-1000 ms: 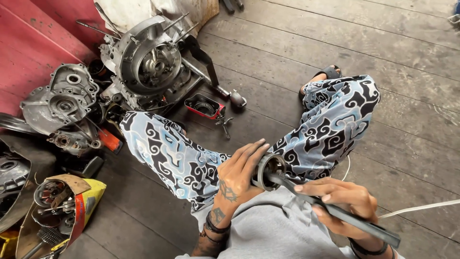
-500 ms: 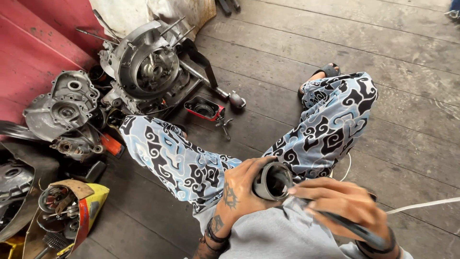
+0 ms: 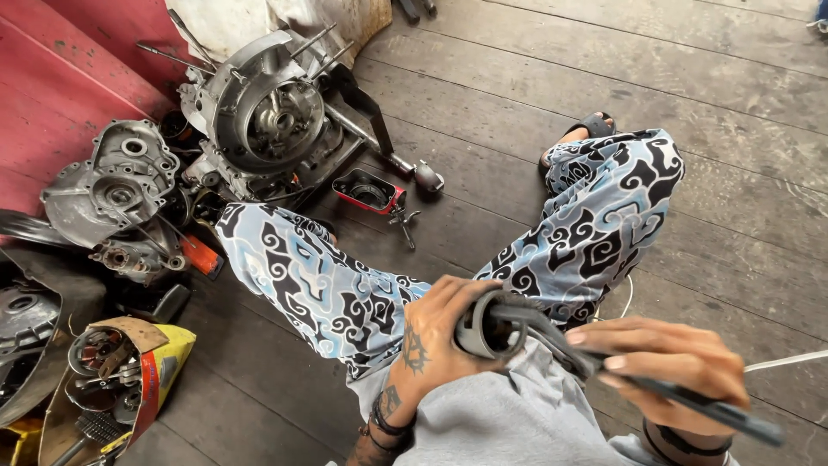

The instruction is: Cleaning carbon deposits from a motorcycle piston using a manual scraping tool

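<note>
Your left hand (image 3: 431, 332) is wrapped around a short grey metal ring (image 3: 488, 326) held over your lap, its fingers (image 3: 466, 293) curled tight on the ring's outer wall. Your right hand (image 3: 664, 367) is closed on the dark handle of a long tool (image 3: 604, 367), whose far end reaches across the ring's open mouth. Both sit near you, low in the view, above your patterned blue trousers (image 3: 328, 285). Farther off to the left, on the wooden floor (image 3: 690, 86), stands a grey engine casing (image 3: 267, 112), with a second casing half (image 3: 112, 185) beside it and a small red tray (image 3: 369, 190) just to its right.
</note>
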